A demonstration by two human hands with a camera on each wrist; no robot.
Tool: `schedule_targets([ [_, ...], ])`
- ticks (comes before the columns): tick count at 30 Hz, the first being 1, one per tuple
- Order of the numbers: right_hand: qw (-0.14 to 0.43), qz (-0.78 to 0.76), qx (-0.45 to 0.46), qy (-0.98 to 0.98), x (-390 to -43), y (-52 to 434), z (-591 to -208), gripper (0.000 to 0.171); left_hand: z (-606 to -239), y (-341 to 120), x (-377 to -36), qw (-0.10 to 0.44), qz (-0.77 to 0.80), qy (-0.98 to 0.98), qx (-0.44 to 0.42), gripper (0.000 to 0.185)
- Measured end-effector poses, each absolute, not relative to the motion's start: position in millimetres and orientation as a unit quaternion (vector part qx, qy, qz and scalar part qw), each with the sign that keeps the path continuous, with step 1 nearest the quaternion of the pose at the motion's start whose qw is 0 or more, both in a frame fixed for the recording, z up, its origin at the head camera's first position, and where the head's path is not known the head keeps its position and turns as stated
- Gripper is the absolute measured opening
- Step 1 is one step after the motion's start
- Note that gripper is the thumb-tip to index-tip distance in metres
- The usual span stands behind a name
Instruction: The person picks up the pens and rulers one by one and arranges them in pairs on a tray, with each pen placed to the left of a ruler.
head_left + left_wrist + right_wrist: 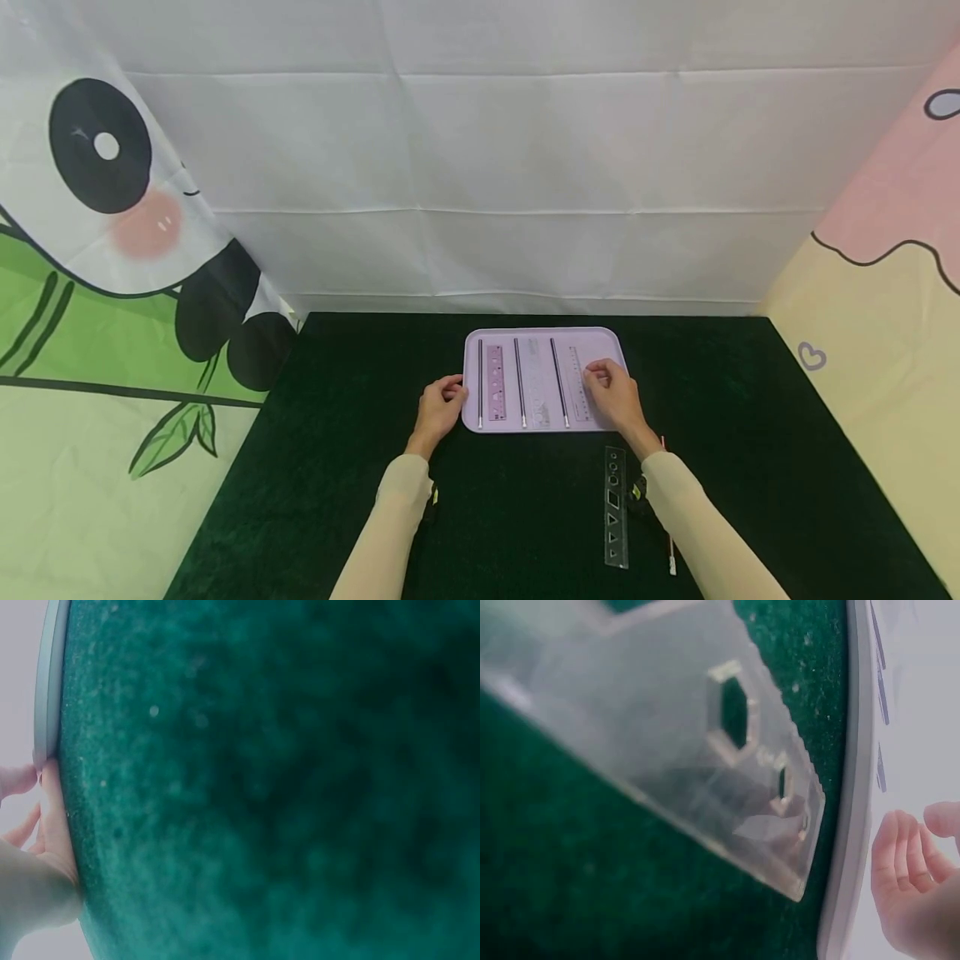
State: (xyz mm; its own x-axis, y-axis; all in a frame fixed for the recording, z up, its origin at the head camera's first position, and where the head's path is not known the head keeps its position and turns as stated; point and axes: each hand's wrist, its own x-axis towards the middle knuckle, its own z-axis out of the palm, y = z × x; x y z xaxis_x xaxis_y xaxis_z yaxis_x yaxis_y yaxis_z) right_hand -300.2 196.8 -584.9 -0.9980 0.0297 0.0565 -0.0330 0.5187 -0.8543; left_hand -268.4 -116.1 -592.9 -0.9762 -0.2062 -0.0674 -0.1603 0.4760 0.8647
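A lilac tray (pixel 543 332) lies on the dark green table. On it, lengthwise, are a pink ruler (pixel 497 383), a clear ruler (pixel 534 375), another pale ruler (pixel 576 375) and three dark pencils (pixel 519 383) in alternating order. My left hand (pixel 438 408) pinches the tray's left edge between thumb and fingers, seen also in the left wrist view. Over the tray's right part hovers or rests my right hand (pixel 618 400), fingers loosely bent, beside the pale ruler. Nothing shows between its fingers in the right wrist view.
A clear stencil ruler (pixel 615 508) with cut-out shapes lies in front of the tray's right side. Close by, a thin pencil-like stick (pixel 672 560) is partly hidden under the right forearm. A white cloth wall (pixel 525 183) stands behind the table.
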Motion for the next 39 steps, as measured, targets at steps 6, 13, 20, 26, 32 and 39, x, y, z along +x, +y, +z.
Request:
schedule_targets([
  [6,0.039,0.493,0.006,-0.869,-292.9,201.1,-583.1,0.021,-592.2,-115.6,-269.3,0.021,-0.498,-0.86,0.105,0.034],
  [13,0.038,0.501,0.008,-0.864,-285.5,206.2,-582.0,0.021,-591.4,-114.8,-268.8,0.018,-0.501,-0.859,0.104,0.034],
  [20,0.03,0.507,0.017,-0.861,-278.3,210.5,-581.5,0.023,-590.3,-114.9,-268.1,0.023,-0.503,-0.858,0.102,0.034],
  [26,0.029,0.512,0.019,-0.859,-272.2,216.5,-579.6,0.024,-588.4,-114.8,-268.0,0.022,-0.502,-0.859,0.098,0.034],
  [32,0.025,0.518,0.017,-0.855,-265.1,223.9,-576.8,0.026,-589.2,-114.7,-269.2,0.015,-0.501,-0.859,0.108,0.035],
  [39,0.018,0.509,0.013,-0.86,-254.4,233.6,-575.3,0.029,-590.3,-116.1,-268.3,0.012,-0.501,-0.858,0.112,0.035],
])
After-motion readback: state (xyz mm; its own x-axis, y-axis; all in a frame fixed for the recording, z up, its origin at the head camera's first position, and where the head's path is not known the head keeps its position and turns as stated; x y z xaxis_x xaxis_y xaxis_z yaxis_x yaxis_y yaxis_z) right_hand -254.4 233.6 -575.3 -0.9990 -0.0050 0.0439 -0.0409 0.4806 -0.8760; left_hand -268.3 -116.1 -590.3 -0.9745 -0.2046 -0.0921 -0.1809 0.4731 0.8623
